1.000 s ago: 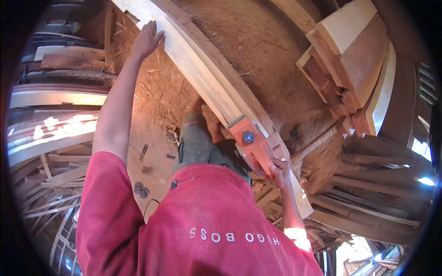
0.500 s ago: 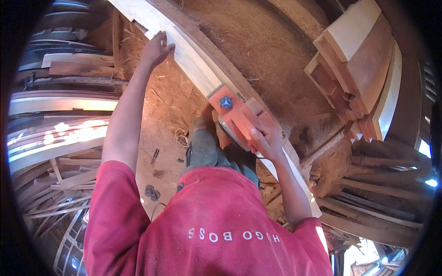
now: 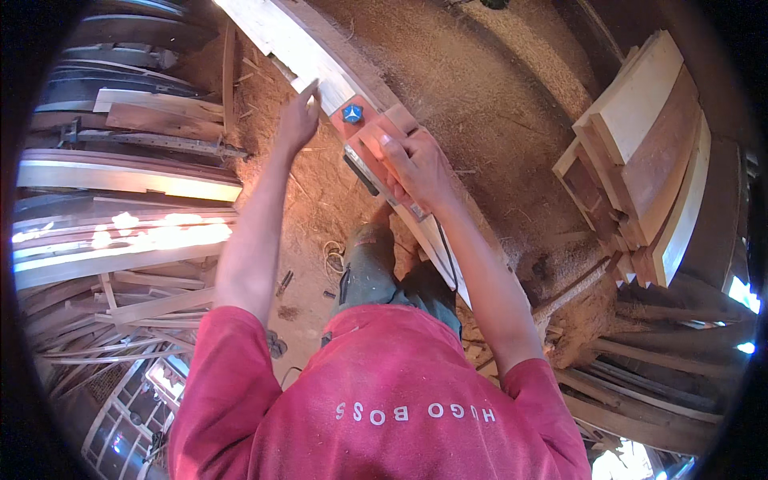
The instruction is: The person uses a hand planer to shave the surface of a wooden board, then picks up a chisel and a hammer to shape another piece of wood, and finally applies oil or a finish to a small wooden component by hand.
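Orange electric planer [image 3: 370, 142] sits on the long pale plank [image 3: 292, 48], which runs diagonally from top left down toward your legs. A blue knob [image 3: 352, 113] is on the planer's front end, and a dark cord [image 3: 445, 254] trails back along the plank edge.

Your right hand [image 3: 416, 164] is clenched around the planer's handle, fingers wrapped over the top. Your left hand [image 3: 298, 120] is loosely spread, fingertips on the plank's edge just beside the planer's front, touching wood, not the tool. It grips nothing.

The plank rests on a darker, wider board [image 3: 352, 40] beside it. Sawdust [image 3: 480, 88] covers the ground to the right and ahead.

Further out, on the right: a stack of cut boards [image 3: 648, 152], pale and reddish, leaning together. On the left: long timbers [image 3: 120, 180] lying side by side, some in bright sun, with a metal bar clamp [image 3: 152, 142] across them. Thin offcut strips [image 3: 88, 328] are piled at lower left. A small coil of string [image 3: 330, 258] lies on the floor near your knee.
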Tool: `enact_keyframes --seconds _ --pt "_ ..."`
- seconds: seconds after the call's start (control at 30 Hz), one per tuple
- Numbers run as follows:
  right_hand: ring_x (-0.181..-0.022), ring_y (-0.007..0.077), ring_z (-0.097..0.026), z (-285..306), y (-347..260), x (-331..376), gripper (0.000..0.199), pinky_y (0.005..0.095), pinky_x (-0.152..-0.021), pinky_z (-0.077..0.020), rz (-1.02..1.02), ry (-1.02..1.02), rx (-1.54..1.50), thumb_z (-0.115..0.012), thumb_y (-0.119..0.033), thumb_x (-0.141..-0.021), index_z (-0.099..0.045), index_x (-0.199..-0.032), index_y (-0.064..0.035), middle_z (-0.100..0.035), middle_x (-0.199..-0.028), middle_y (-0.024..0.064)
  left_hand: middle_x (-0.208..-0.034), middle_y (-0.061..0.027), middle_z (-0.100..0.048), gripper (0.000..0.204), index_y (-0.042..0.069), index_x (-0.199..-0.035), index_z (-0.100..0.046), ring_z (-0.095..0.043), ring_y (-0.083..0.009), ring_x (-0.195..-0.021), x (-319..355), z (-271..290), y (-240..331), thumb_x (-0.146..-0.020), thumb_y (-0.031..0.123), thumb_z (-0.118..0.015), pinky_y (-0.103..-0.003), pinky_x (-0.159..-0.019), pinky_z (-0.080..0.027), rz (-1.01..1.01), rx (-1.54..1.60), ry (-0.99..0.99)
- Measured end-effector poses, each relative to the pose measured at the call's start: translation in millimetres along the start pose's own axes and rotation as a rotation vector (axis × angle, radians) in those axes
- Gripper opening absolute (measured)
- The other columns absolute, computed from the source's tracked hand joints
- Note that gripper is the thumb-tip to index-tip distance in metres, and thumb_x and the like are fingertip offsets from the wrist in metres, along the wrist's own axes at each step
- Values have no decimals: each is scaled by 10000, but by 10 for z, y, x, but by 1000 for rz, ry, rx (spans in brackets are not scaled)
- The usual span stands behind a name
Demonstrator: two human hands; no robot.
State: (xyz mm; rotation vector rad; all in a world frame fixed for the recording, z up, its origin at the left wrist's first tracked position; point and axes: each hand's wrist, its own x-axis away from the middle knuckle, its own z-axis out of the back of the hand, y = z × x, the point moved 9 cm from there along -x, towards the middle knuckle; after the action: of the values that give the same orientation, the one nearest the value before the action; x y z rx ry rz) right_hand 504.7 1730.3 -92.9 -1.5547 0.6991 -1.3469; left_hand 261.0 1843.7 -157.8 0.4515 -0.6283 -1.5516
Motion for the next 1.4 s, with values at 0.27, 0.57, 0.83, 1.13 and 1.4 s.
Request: enact_keyframes --seconds 0.27,0.57,0.83,1.13,1.4 --pt "-458 111 -556 49 44 -128 572 286 -430 -422 -35 47 -91 -557 -512 -950 -595 -688 -5 -550 -515 44 -1348 -202 -489 746 -45 -1382 -345 -473 -295 -1297 2574 -1308 730 -789 98 -774 -437 -1091 -383 591 702 -172" --pt "-470 114 -540 -46 -124 -234 582 295 -447 -406 -6 30 -67 -546 -527 -952 -581 -671 -20 -523 -511 34 -1235 -137 -539 906 29 -1469 -152 -621 -209 -1073 2881 -2022 1240 -835 123 -792 -363 -936 -525 592 1089 -505" --pt "-420 127 -564 -292 -428 -964 527 273 -408 -437 158 51 43 -517 -474 -966 -612 -742 -7 -569 -528 50 -1265 -168 -499 948 19 -1464 -176 -606 -253 -1087 2998 -2255 972 -792 174 -827 -384 -948 -516 387 1042 -362" --pt "-1030 232 -648 -343 -1215 -1387 602 356 -906 -485 13 -10 -54 -575 -589 -894 -654 -1091 -26 -641 -1208 113 -1308 -219 -524 955 4 -1466 -176 -555 -300 -1206 2856 -2093 1078 -793 217 -819 -427 -1014 -476 421 932 -645" --pt "-1200 314 -589 746 -1090 694 525 400 -1003 -470 168 317 396 -669 -447 -869 -629 -1284 -129 -581 -1337 161 -1329 -172 -530 618 62 -1316 -505 -516 -375 -1206 1822 -671 119 -764 237 -723 -445 -987 -434 146 8 -255"
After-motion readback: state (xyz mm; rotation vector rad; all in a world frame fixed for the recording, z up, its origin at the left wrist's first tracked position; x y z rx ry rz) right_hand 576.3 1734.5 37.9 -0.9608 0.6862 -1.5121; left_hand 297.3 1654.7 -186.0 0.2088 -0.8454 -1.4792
